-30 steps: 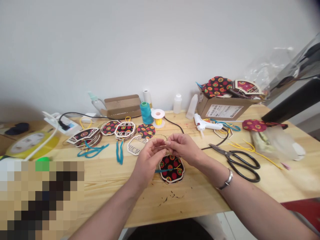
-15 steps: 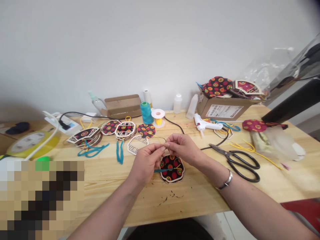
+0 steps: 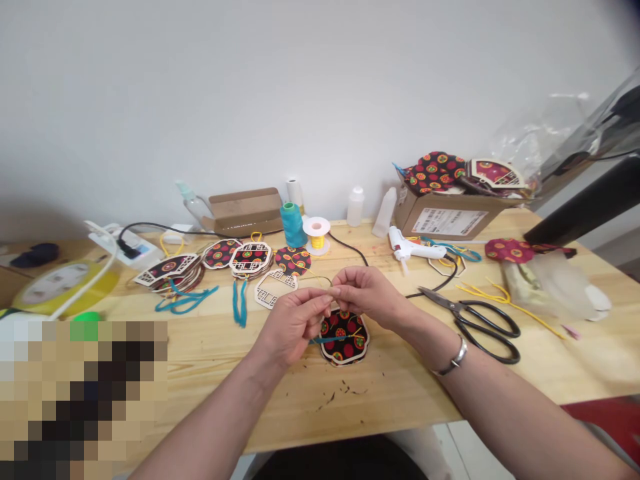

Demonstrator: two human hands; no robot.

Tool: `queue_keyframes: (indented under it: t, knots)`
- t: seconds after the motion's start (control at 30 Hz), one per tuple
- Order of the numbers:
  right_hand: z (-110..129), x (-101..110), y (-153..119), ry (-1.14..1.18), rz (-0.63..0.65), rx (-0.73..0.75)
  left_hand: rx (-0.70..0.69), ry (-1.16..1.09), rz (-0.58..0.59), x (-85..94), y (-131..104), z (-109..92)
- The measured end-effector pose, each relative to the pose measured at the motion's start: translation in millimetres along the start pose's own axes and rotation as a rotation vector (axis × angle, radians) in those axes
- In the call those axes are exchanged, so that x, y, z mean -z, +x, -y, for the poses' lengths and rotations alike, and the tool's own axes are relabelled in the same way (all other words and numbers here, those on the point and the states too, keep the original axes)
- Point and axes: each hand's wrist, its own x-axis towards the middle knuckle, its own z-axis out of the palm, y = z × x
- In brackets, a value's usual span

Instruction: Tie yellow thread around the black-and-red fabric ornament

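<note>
My left hand (image 3: 295,320) and my right hand (image 3: 367,297) meet in front of me, thumbs and fingertips pinched together. A thin yellow cord (image 3: 313,273) runs into their fingertips from beside the spool of yellow cord (image 3: 317,244); its held end is hidden by the fingers. Just below them lies a lobed ornament (image 3: 344,350) of black fabric with red and orange rounds and a pale rim. A teal cord (image 3: 330,341) crosses it, tied with yellow. Beyond my left hand are a round patterned fabric piece (image 3: 289,260) and a pale lattice frame (image 3: 273,293).
Black-handled scissors (image 3: 485,327) and a white glue gun (image 3: 413,251) lie to the right. A teal thread cone (image 3: 293,227) stands at the back, near a cardboard box (image 3: 440,217) of fabric pieces. Finished-looking ornaments (image 3: 170,272) with teal cords are at the left, beside yellow tape (image 3: 95,287).
Both hands hold nearly the same pinch at the same spot. Only a very slight shift of the fingers and forearms shows.
</note>
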Motion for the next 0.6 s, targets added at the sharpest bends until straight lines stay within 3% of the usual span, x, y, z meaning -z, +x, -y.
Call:
queue_keyframes:
  t: [0.17,0.4,0.6]
  knots:
    - [1.7,-1.0,-0.1,-0.069,-0.024,0.028,-0.041,-0.005,-0.071,-2.2,-0.6,-1.4]
    - [-6.0,4.2,2.6,-0.561,-0.182,0.213,-0.137,0.051,-0.245,-1.5,2.8,-1.7]
    - [-7.4,-6.4,-8.5,-0.887,-0.311,0.394,-0.142,0.049,-0.273,-1.8,3.6,-0.7]
